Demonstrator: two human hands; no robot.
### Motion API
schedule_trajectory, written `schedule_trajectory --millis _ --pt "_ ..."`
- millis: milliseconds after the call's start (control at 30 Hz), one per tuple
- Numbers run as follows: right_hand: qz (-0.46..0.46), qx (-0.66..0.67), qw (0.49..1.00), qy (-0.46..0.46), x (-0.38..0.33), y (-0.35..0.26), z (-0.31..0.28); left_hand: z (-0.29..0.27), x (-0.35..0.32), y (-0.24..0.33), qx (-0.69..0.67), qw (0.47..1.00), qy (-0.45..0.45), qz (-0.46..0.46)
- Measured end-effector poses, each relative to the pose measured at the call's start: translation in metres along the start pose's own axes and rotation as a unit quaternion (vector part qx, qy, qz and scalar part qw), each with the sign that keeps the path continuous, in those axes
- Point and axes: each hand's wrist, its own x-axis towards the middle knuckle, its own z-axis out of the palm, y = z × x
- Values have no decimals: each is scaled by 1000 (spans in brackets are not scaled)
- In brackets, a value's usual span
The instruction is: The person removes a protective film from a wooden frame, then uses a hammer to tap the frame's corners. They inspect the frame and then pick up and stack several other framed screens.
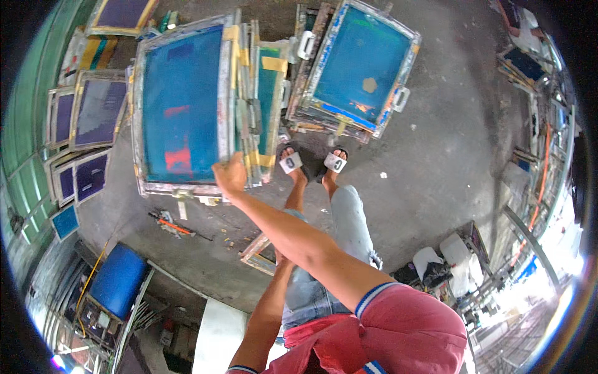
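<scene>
My right hand (231,174) reaches across to the left and is closed on the lower right corner of a blue-meshed screen printing frame (185,112). That frame tops a leaning stack, its pale border stained and taped, with red smears on the mesh. My left hand (281,257) hangs low by my left leg, mostly covered by my right forearm. Right beside it shows the corner of a wooden frame (255,250); its fingers are hidden, so I cannot see whether they grip it.
A second stack with a blue screen (364,62) lies ahead, right of my feet. Purple-meshed screens (98,112) lean along the left wall. An orange-handled tool (174,227) lies on the concrete floor. A blue drum (118,272) stands lower left; white containers (430,262) sit lower right.
</scene>
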Motion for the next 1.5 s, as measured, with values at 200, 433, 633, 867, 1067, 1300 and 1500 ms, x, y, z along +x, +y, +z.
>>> schedule_trajectory --millis 200,433,633,867,1067,1300,1500 --pt "-187 -130 967 -116 36 27 -53 -17 10 35 0 1000 -14 -25" --pt "-155 -261 952 37 152 113 -307 -23 29 107 31 999 1 -31" --pt "94 -132 966 199 291 241 -464 35 18 129 72 995 69 17" --pt "181 -4 970 164 357 229 -479 49 29 165 133 989 48 -51" --pt "44 -5 973 224 317 177 -503 62 19 153 108 988 41 -104" --pt "-52 222 966 126 225 177 -592 40 12 135 60 986 46 -150" --pt "-74 124 988 54 77 54 -449 31 4 128 57 986 61 -146"
